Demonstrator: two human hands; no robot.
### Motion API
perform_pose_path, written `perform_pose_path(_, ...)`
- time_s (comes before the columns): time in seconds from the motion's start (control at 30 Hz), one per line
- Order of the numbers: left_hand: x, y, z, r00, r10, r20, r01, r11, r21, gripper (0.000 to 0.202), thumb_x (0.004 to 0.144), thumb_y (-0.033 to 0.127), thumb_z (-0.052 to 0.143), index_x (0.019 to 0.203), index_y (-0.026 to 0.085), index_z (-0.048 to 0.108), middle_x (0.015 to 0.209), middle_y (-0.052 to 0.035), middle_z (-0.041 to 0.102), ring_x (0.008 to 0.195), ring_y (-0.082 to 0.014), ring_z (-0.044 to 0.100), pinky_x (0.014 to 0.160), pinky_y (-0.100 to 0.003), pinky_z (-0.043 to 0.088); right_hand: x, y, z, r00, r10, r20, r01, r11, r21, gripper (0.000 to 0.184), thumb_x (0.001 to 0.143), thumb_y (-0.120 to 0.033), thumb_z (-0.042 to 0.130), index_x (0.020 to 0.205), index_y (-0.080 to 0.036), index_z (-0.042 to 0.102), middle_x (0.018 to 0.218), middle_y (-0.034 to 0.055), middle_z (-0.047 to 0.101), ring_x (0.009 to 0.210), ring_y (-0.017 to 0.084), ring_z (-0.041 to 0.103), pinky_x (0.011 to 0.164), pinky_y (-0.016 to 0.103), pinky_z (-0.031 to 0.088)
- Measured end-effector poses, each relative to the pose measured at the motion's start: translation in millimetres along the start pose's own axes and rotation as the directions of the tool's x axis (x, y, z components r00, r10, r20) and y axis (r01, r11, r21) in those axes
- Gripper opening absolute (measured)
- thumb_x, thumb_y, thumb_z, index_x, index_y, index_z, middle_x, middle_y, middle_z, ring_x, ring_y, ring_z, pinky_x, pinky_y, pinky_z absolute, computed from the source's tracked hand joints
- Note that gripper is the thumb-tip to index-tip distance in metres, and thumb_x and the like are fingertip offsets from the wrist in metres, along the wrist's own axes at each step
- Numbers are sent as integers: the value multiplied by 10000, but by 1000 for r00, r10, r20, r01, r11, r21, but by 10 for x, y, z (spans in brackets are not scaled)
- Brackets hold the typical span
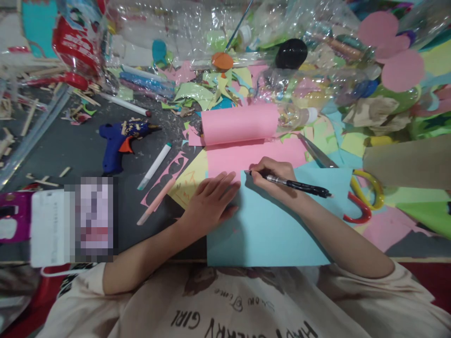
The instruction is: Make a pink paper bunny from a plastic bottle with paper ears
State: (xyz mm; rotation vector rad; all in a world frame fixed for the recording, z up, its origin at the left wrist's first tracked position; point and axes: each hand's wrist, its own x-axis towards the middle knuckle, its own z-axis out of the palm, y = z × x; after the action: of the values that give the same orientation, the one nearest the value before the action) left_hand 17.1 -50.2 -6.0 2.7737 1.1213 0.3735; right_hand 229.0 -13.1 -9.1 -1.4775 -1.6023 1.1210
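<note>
My right hand [276, 174] is closed around a black pen [299, 186]. The pen's tip points left, near the top edge of a light blue sheet of paper [271, 230]. My left hand [213, 199] lies flat with its fingers stretched out, over the left part of this sheet. Behind both hands, a pink sheet [243, 158] shows beyond the blue one. A clear plastic bottle [294, 117] wrapped in pink paper [239, 123] lies on its side there. Yellow and red scissor handles [368, 189] stick out at the blue sheet's right edge.
On the left lie a blue glue gun [118, 143], a white marker with a green end [155, 165], a peach marker [157, 202] and a pink strip with cut holes [164, 178]. Plastic bottles [151, 23] and paper scraps [197, 94] fill the back. A brown cardboard piece [408, 162] lies right.
</note>
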Motion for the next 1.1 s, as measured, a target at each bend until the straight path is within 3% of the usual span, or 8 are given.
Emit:
perform_pose_path(0.53, 4, 5, -1, 1000, 6, -21, -5, 999, 43, 411, 990, 366, 482, 1303, 120, 583, 1378, -134, 629, 1280, -274, 580, 1023, -389, 454, -24, 36, 8, 1000, 1, -10, -1, 1000, 4, 129, 762, -203, 635, 643, -219, 588, 591, -35, 615, 518, 109, 511, 522, 249, 407)
perform_pose_path(0.63, 6, 6, 3, 1000, 10, -27, -9, 999, 34, 409, 984, 354, 498, 1303, 112, 578, 1369, -142, 633, 1275, -279, 583, 1015, -393, 456, -19, 26, -2, 998, -26, -61, 29, 998, 57, 111, 795, -247, 642, 693, -222, 604, 611, -35, 616, 527, 110, 534, 516, 243, 423)
perform_pose_path(0.77, 12, 6, -1, 999, 15, -39, -14, 1000, 27, 398, 984, 343, 492, 1287, 103, 586, 1365, -148, 634, 1266, -286, 586, 1009, -397, 457, -2, 19, -25, 962, -171, -213, 183, 982, 39, 66, 837, -296, 661, 831, -232, 644, 721, -17, 675, 584, 120, 605, 557, 245, 487)
perform_pose_path(0.9, 15, 6, -12, 999, 14, -30, -14, 999, 30, 408, 987, 354, 484, 1289, 100, 586, 1352, -154, 641, 1266, -287, 585, 1006, -394, 458, 10, 41, -27, 914, -401, -63, 392, 913, -115, 92, 831, -245, 675, 921, -250, 689, 830, 13, 745, 688, 143, 667, 651, 266, 538)
perform_pose_path(1.0, 13, 8, -11, 1000, 12, -28, -12, 1000, 25, 406, 984, 339, 486, 1296, 97, 583, 1356, -155, 638, 1267, -287, 584, 1013, -395, 454, 14, 68, -12, 943, -332, 14, 332, 936, -121, 202, 841, -234, 637, 1033, -244, 698, 843, 13, 747, 623, 126, 626, 610, 265, 527)
perform_pose_path(1.1, 5, 9, 2, 999, 13, -31, -12, 999, 35, 421, 981, 342, 490, 1311, 95, 576, 1328, -158, 655, 1262, -285, 586, 1011, -394, 457, 22, 95, 7, 983, -170, -65, 167, 985, -47, 233, 841, -259, 627, 1058, -225, 704, 795, 4, 733, 592, 118, 603, 584, 268, 515)
